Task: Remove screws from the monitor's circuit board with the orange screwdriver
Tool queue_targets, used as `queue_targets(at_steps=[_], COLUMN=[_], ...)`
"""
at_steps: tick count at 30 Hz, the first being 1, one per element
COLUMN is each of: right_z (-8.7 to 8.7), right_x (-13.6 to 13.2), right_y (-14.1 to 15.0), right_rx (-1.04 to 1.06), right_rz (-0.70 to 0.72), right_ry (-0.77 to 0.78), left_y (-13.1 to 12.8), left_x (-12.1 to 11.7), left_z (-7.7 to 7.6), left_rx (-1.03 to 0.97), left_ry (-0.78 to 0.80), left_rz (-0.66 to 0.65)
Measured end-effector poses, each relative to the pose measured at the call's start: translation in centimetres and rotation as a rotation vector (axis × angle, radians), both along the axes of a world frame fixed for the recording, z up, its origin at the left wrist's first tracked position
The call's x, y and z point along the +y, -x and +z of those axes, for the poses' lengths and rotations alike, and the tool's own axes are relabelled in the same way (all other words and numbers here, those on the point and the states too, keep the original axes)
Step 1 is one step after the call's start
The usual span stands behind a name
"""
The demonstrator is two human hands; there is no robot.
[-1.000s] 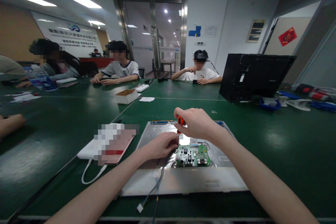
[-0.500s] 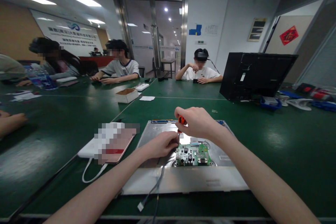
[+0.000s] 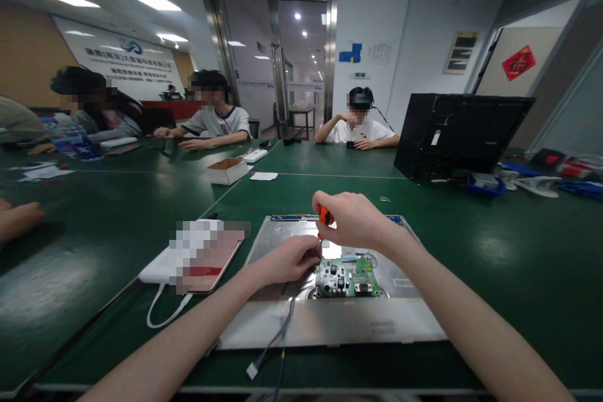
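My right hand (image 3: 351, 220) is closed around the orange and black handle of a screwdriver (image 3: 325, 215), held upright with its shaft pointing down. The tip meets the upper left corner of a green circuit board (image 3: 346, 279). Beside the shaft, my left hand (image 3: 299, 256) has its fingers pinched together at that corner; what they grip, if anything, is hidden. The board lies on a silver metal display panel (image 3: 396, 320). From under my left hand a bundle of dark cables (image 3: 286, 320) runs toward the front edge, ending in a white connector (image 3: 252, 369).
Left of the panel lie a white device (image 3: 157, 267) and a pink phone (image 3: 230, 254) with a white cable. Beyond stands an open cardboard box (image 3: 228, 171). A black monitor casing (image 3: 461, 135) and a blue tray (image 3: 485, 185) are at right. Several people sit around the green table (image 3: 509, 251).
The screwdriver handle has turned slightly in my right hand. My left hand stays in place. Across the table, a seated person's hand has shifted a little.
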State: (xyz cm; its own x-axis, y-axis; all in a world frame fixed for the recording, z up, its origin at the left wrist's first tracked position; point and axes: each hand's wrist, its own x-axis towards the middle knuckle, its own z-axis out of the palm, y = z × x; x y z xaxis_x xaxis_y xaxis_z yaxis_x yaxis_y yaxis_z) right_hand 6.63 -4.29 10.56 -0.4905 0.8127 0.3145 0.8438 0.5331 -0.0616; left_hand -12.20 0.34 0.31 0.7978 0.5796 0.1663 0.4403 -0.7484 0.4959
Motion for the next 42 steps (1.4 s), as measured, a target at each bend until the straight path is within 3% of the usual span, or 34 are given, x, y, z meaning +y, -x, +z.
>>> queue_targets(at_steps=[8,42], right_z=[0.06,-0.07], right_x=[-0.01,0.41], right_y=[-0.22,-0.07], right_rx=[0.028,-0.048], right_rz=[0.040,-0.074], right_ry=[0.021,-0.033], left_y=[-0.05,0.01], left_x=[-0.12,0.04], left_z=[0.10,-0.11], left_rx=[-0.003,-0.001], left_ry=[0.015,0.003], left_rz=[0.000,0.004])
